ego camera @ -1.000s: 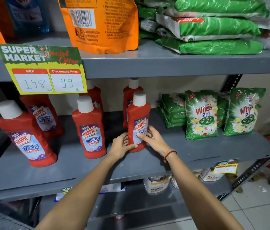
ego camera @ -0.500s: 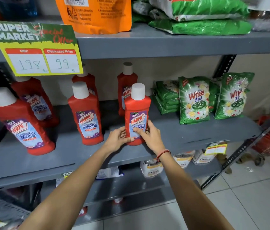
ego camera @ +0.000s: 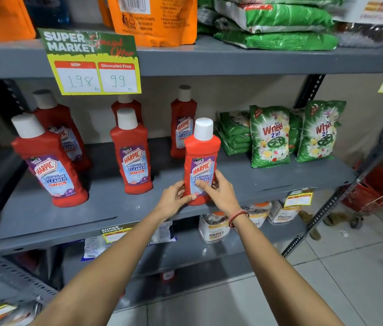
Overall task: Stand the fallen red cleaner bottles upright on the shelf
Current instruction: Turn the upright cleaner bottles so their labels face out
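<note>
Several red cleaner bottles with white caps stand upright on the grey middle shelf (ego camera: 106,208). The front right bottle (ego camera: 201,151) stands near the shelf's front edge, held low down by both hands. My left hand (ego camera: 175,197) wraps its lower left side, thumb across the base. My right hand (ego camera: 218,191) presses on its label from the right. Other upright bottles are at front left (ego camera: 49,165), centre (ego camera: 133,154), back left (ego camera: 64,130), back centre (ego camera: 127,107) and back right (ego camera: 182,123).
Green detergent packs (ego camera: 269,135) stand and lie on the right of the same shelf. A price card (ego camera: 91,62) hangs from the upper shelf, which carries orange and green bags. White tubs (ego camera: 213,228) sit on the lower shelf. Tiled floor lies at the right.
The held bottle has slid forward toward the shelf's front edge, away from the bottle behind it, with both hands still on it. The camera view has shifted a little.
</note>
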Action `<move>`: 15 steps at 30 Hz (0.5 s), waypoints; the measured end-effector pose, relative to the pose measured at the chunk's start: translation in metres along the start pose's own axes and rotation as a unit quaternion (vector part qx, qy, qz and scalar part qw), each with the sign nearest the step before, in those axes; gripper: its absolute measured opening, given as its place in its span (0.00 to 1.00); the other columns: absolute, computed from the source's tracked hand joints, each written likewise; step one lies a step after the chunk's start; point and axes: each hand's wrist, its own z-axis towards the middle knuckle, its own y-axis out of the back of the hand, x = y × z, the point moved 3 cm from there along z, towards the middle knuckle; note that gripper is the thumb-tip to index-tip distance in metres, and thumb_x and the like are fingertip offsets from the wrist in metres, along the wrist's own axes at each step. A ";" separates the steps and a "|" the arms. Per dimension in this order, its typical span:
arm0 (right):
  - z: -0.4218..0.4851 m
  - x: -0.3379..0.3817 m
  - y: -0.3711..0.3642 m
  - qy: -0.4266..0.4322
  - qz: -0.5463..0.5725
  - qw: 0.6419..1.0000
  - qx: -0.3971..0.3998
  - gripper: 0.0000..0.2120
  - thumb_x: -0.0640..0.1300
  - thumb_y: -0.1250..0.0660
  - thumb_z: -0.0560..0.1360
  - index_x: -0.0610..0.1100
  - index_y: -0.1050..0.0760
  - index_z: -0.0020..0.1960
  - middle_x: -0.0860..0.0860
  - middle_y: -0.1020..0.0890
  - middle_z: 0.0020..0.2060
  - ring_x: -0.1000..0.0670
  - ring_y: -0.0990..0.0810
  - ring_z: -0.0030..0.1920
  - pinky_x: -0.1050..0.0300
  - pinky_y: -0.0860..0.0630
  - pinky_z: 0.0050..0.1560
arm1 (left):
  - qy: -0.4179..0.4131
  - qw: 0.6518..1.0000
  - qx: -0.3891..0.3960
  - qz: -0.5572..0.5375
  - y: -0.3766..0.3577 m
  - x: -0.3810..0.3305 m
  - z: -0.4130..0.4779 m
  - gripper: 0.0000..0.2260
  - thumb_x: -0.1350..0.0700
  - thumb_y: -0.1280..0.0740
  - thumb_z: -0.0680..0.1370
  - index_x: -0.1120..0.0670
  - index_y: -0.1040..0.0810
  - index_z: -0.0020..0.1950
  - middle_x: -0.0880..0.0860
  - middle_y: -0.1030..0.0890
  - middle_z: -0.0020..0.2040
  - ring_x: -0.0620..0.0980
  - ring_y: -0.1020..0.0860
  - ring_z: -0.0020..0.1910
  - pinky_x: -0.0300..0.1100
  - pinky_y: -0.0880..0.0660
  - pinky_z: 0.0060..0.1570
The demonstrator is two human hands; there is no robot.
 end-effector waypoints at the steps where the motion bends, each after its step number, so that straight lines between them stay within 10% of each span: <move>1: -0.002 0.000 0.000 -0.006 0.003 1.000 -0.007 0.19 0.48 0.28 0.71 0.46 0.27 0.59 0.49 0.18 0.53 0.64 0.20 0.48 0.71 0.25 0.49 | 0.001 1.000 -0.024 0.003 0.000 0.001 -0.004 0.28 0.60 0.28 0.71 0.59 0.34 0.69 0.55 0.26 0.66 0.50 0.27 0.64 0.49 0.31 0.68; 7: -0.050 0.011 -0.021 0.026 0.094 0.975 -0.198 0.12 0.48 0.34 0.75 0.43 0.26 0.55 0.49 0.21 0.48 0.64 0.22 0.45 0.71 0.26 0.45 | -0.029 0.965 -0.260 -0.009 0.042 0.007 -0.053 0.15 0.59 0.32 0.74 0.58 0.26 0.60 0.53 0.21 0.52 0.48 0.22 0.53 0.37 0.27 0.55; 11: -0.064 0.014 -0.084 0.014 0.117 0.989 -0.087 0.15 0.62 0.37 0.72 0.52 0.24 0.47 0.49 0.19 0.42 0.54 0.22 0.42 0.51 0.23 0.44 | -0.057 0.898 -0.434 0.040 0.101 -0.002 -0.076 0.09 0.55 0.38 0.79 0.58 0.23 0.53 0.54 0.20 0.46 0.51 0.24 0.45 0.39 0.27 0.47; 15: -0.034 0.040 -0.129 0.024 0.054 0.998 -0.002 0.11 0.47 0.35 0.76 0.48 0.28 0.57 0.48 0.23 0.52 0.51 0.24 0.51 0.72 0.28 0.49 | -0.033 0.912 -0.400 0.087 0.139 -0.015 -0.067 0.17 0.53 0.41 0.79 0.60 0.30 0.64 0.58 0.25 0.63 0.49 0.28 0.60 0.38 0.35 0.56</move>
